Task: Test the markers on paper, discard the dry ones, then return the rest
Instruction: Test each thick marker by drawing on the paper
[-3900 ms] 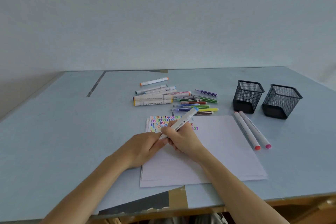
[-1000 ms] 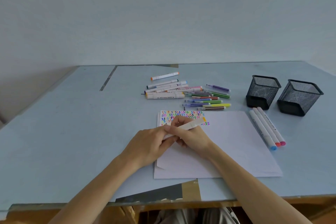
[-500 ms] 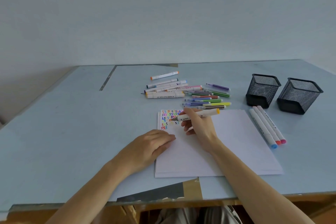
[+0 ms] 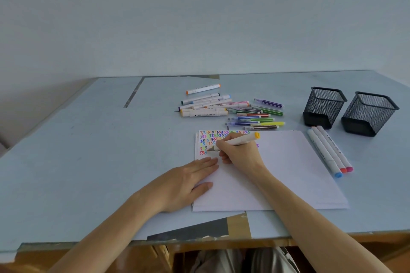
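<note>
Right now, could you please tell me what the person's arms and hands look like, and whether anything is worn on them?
Both forearms are bare as far as the picture shows: no sleeves come into view. The left hand and the right hand wear no gloves. I can see no ring, watch or bracelet on either hand or wrist, and no markings.

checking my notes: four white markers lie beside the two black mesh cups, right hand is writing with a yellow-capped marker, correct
Not quite: the head view shows three white markers, not four, beside the two black mesh cups. The right hand is indeed writing with the yellow-capped white marker.
</note>
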